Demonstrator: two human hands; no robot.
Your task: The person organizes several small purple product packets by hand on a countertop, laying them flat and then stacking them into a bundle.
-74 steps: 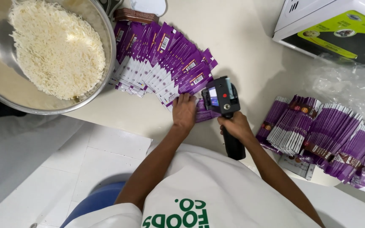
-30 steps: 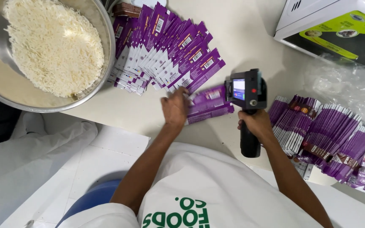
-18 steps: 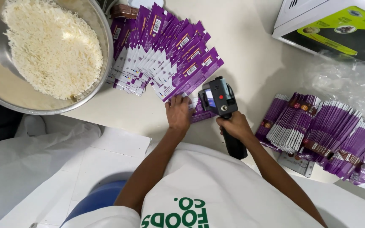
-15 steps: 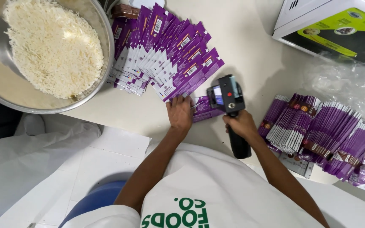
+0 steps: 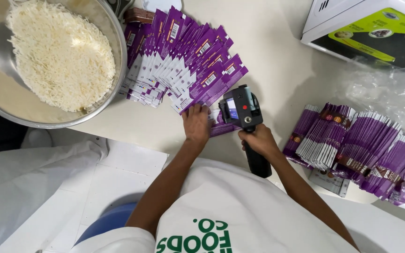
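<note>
My right hand (image 5: 259, 141) grips the black handle of a handheld printer gun (image 5: 243, 109), whose small screen faces up. The printer head rests over a flat purple pouch (image 5: 220, 125) lying on the white table. My left hand (image 5: 196, 124) lies flat with fingers spread, pressing on that pouch at the near end of a fanned row of purple pouches (image 5: 183, 63). The fan runs from my left hand up toward the bowl.
A big steel bowl of white rice (image 5: 55, 56) sits at the left. More stacked purple pouches (image 5: 352, 147) lie at the right, next to crumpled clear plastic (image 5: 385, 91). A white and green box (image 5: 371, 28) stands at the back right.
The printer gun swung out to the right off the pouches, then came back left onto the nearest pouch. My left hand stayed pressed at the fan's near end.
</note>
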